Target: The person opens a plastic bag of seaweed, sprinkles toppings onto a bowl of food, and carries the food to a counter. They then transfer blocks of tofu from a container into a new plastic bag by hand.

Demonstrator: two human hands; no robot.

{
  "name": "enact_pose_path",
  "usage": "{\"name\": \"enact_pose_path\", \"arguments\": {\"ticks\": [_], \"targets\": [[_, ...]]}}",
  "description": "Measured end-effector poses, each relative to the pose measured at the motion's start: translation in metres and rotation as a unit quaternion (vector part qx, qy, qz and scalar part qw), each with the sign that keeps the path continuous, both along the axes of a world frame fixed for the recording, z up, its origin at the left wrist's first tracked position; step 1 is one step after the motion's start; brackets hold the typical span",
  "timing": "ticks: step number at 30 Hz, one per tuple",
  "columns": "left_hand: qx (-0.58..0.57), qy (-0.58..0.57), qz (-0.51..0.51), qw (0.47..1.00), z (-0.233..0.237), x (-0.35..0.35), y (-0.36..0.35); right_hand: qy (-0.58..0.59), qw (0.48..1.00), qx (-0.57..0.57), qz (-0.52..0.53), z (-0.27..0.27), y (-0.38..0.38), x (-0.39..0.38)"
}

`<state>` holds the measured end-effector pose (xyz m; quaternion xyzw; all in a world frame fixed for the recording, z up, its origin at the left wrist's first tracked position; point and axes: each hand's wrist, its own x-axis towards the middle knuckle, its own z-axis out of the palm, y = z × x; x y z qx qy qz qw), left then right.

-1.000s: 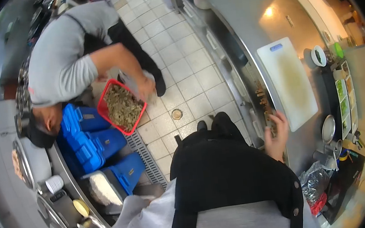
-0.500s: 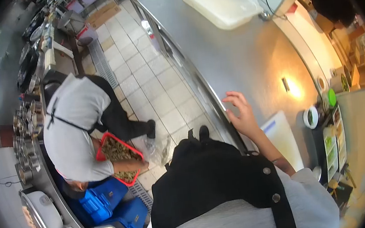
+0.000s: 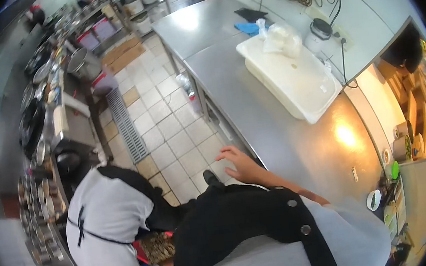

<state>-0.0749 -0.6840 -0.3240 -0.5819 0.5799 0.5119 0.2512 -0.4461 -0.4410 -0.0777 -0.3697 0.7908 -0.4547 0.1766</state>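
Note:
My right hand [image 3: 241,166] hangs in the air over the near edge of the steel worktable [image 3: 287,146], with its fingers loosely spread and nothing held. My left hand is out of view. Farther along the worktable stands a large white plastic tub [image 3: 290,80], the thing on it nearest to my hand. On top of the tub, at its far end, sits a clear plastic bag [image 3: 282,40] with pale contents. A blue cloth-like item [image 3: 249,28] lies behind it.
To my left a co-worker [image 3: 111,227] bends over a red basket [image 3: 141,250] of brownish food. A floor drain [image 3: 126,124] runs along the tiled aisle [image 3: 170,122]. A steel pot [image 3: 82,63] stands farther back. A small white bowl [image 3: 373,199] sits at right.
My view has swung and moved forward along the worktable, bringing the white tub closer. My right hand, still empty, has shifted left in view. The co-worker now appears lower.

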Motion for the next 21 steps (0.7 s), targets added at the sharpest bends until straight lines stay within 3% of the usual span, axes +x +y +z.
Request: {"name": "enact_pose_path", "arguments": {"ticks": [4,8,13,17,21], "targets": [[-0.012,0.027,-0.040,0.999,-0.003,-0.103,-0.093,-0.011,0.998,-0.006,0.054,0.013,-0.069,-0.065],[-0.036,0.114,-0.076,0.990,0.011,-0.240,-0.173,0.024,1.000,0.015,0.014,0.008,-0.130,-0.141],[-0.040,0.204,-0.096,0.973,0.033,-0.394,-0.238,0.059,0.996,0.043,0.056,-0.025,-0.204,-0.224],[-0.034,0.200,-0.103,0.974,0.030,-0.456,-0.279,-0.006,0.994,0.052,0.096,-0.034,-0.263,-0.298],[-0.027,0.137,-0.078,0.987,0.028,-0.478,-0.319,0.007,0.990,0.056,0.126,-0.013,-0.327,-0.386]]}}
